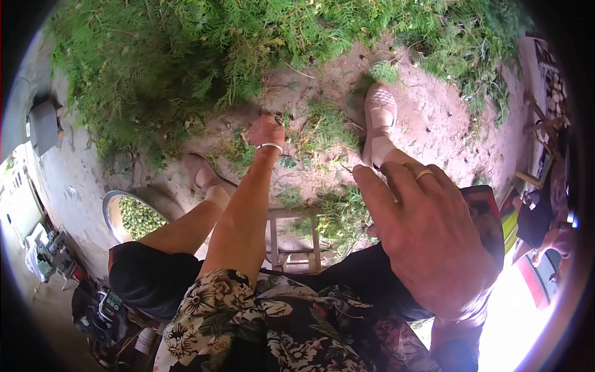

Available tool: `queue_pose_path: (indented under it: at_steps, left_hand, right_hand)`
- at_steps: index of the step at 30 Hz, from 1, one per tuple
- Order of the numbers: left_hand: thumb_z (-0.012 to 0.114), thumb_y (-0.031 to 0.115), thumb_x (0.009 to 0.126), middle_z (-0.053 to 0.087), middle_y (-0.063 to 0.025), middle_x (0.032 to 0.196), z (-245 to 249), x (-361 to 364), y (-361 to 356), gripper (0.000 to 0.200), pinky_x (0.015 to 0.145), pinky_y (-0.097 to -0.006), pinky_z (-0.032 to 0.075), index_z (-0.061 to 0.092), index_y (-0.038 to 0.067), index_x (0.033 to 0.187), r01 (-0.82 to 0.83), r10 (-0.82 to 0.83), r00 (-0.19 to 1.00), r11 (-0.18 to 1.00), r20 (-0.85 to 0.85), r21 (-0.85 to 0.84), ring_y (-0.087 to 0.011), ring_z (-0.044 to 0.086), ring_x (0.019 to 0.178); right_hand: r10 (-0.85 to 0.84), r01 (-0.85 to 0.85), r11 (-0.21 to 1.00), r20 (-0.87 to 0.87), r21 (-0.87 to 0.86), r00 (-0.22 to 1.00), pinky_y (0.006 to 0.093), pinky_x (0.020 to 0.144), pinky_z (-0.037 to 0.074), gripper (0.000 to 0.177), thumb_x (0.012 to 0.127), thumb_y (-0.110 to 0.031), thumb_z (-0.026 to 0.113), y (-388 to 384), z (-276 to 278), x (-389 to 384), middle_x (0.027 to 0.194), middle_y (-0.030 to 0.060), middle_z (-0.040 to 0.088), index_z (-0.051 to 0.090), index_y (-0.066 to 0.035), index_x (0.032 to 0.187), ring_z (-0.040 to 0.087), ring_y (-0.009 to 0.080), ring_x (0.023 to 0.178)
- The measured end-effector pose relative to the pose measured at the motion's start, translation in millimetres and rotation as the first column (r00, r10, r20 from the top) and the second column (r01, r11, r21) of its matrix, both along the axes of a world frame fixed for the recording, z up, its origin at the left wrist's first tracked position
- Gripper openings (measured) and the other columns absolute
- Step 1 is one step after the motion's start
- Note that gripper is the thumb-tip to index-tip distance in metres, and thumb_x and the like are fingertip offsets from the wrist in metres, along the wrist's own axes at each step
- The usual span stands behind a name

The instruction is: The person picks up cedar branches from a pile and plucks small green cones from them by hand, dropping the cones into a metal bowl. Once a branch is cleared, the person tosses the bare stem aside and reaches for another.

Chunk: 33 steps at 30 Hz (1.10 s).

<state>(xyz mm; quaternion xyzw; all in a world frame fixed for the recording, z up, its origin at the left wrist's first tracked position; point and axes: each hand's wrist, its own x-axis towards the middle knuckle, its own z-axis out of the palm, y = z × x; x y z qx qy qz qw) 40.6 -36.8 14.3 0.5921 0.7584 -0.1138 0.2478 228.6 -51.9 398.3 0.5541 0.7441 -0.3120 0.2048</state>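
Note:
My left hand [268, 131], with a silver bangle at the wrist, reaches down to the ground at the edge of a pile of green conifer branches [186, 68]. Its fingers are closed; what they hold is hidden. My right hand [427, 229], wearing a gold ring, is raised close to the camera above my right knee. Its fingers stretch forward, slightly bent and apart, and I see nothing held in them. Loose green sprigs [328, 124] lie scattered on the soil between my feet. A round basin [113, 214] with small green cones or fruits stands beside my left leg.
A wooden stool or frame [316, 239] is between my legs. My shoes [380, 105] rest on the dirt, near more cut branches [462, 59]. A grey box-like object [43, 127] stands at far left. Assorted items [108, 310] lie at lower left; stacked wood [553, 93] is at right.

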Motion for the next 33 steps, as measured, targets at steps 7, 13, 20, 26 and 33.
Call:
queue_pose_path:
  at_steps: [7,13,20,26,33]
  left_hand:
    - [0.055,-0.004,0.070,0.062,-0.0124,0.074,30.3,-48.9,-9.5,0.010,0.043,-0.0319,0.045,0.060,-0.004,0.079,-0.446,0.642,0.244,0.740,0.727,-0.504,-0.0189,0.057,0.055]
    - [0.067,0.004,0.071,0.060,-0.0080,0.067,34.2,-41.6,-34.5,0.011,0.044,-0.0333,0.045,0.062,-0.001,0.079,-0.444,0.637,0.169,0.731,0.752,-0.519,-0.0181,0.059,0.058]
    - [0.068,0.030,0.077,0.063,-0.0212,0.078,-15.2,-2.5,-55.5,0.029,0.065,-0.0450,0.049,0.065,0.002,0.072,0.285,-0.279,0.938,0.959,0.204,0.000,-0.0376,0.062,0.074]
    - [0.066,0.023,0.076,0.061,-0.0146,0.076,-9.1,-77.0,-83.2,0.018,0.064,-0.0434,0.048,0.062,0.005,0.073,0.540,-0.623,0.662,0.782,0.416,0.311,-0.0324,0.059,0.070]
    - [0.063,0.032,0.078,0.066,-0.0119,0.102,312.2,116.0,-7.3,0.035,0.078,-0.0381,0.052,0.067,0.001,0.095,0.290,-0.348,0.858,0.936,0.378,0.201,-0.0231,0.063,0.089]
  right_hand:
    - [0.017,-0.017,1.000,-0.012,0.007,1.000,0.0429,0.090,0.044,0.047,0.076,0.001,0.057,-3.5,2.1,1.6,0.110,0.0193,0.054,0.049,-0.002,0.123,0.055,0.0344,0.102]
    - [0.036,-0.036,0.999,0.007,0.037,0.999,0.0427,0.087,0.045,0.046,0.076,0.000,0.058,-7.7,1.8,-1.7,0.106,0.0177,0.054,0.049,-0.002,0.121,0.055,0.0333,0.100]
    - [0.060,-0.057,0.989,-0.024,0.133,0.998,0.0421,0.076,0.047,0.039,0.076,-0.007,0.057,-14.3,-7.3,-1.6,0.093,0.0173,0.059,0.055,0.006,0.113,0.060,0.0276,0.085]
    - [0.070,-0.042,0.900,-0.050,0.435,0.996,0.0465,0.075,0.047,0.042,0.078,-0.016,0.053,-32.6,-14.8,0.4,0.084,0.0168,0.060,0.054,0.012,0.109,0.058,0.0290,0.079]
    - [-0.164,0.198,0.688,-0.116,0.698,0.980,0.0513,0.080,0.046,0.041,0.075,-0.018,0.052,-41.0,-66.8,-32.7,0.098,0.0220,0.057,0.054,0.012,0.104,0.055,0.0351,0.094]
